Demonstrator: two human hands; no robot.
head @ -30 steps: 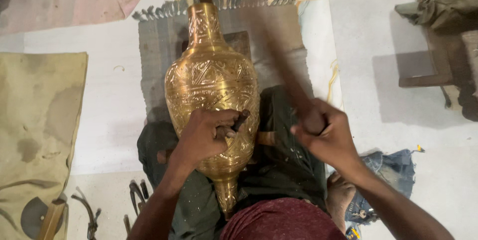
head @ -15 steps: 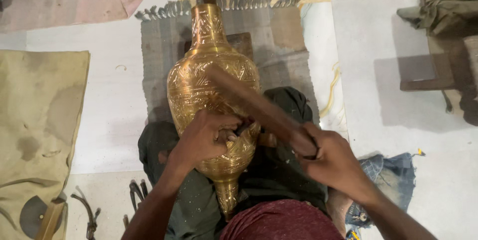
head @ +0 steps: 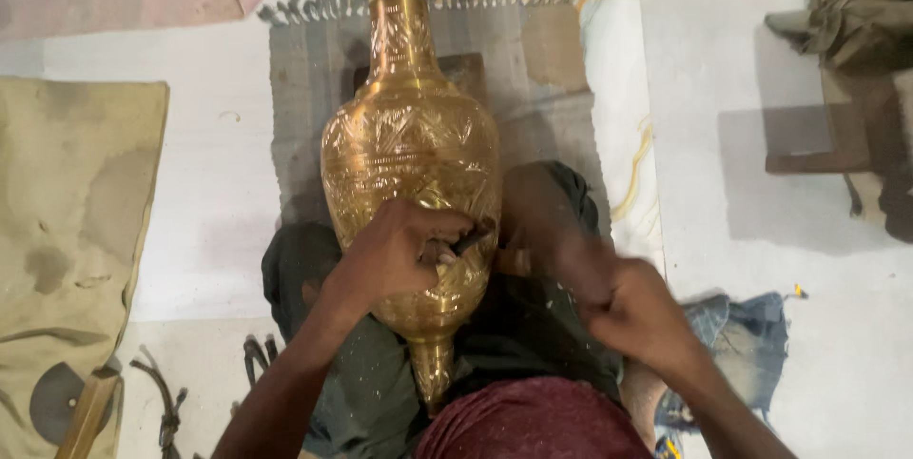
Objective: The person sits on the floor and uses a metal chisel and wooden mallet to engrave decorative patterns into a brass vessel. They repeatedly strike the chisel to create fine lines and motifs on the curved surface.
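A large engraved brass vase (head: 409, 145) lies on its side across my lap, its neck pointing away from me. My left hand (head: 395, 254) rests on the vase's lower body and pinches a small dark chisel (head: 468, 242) against the metal. My right hand (head: 637, 312) grips a wooden mallet (head: 537, 216), which is blurred by motion and swung down close to the chisel's end. The vase's narrow foot points toward my body.
A grey fringed rug (head: 533, 69) lies under the vase on the pale floor. A stained olive cloth (head: 67, 221) covers the left side, with dark tools (head: 166, 402) near it. A wooden block and crumpled fabric (head: 851, 21) sit at the right. Denim cloth (head: 747, 335) lies by my right arm.
The mallet was raised a second ago, came down across the vase, and is now low at the chisel. My left hand has kept the chisel on the same spot.
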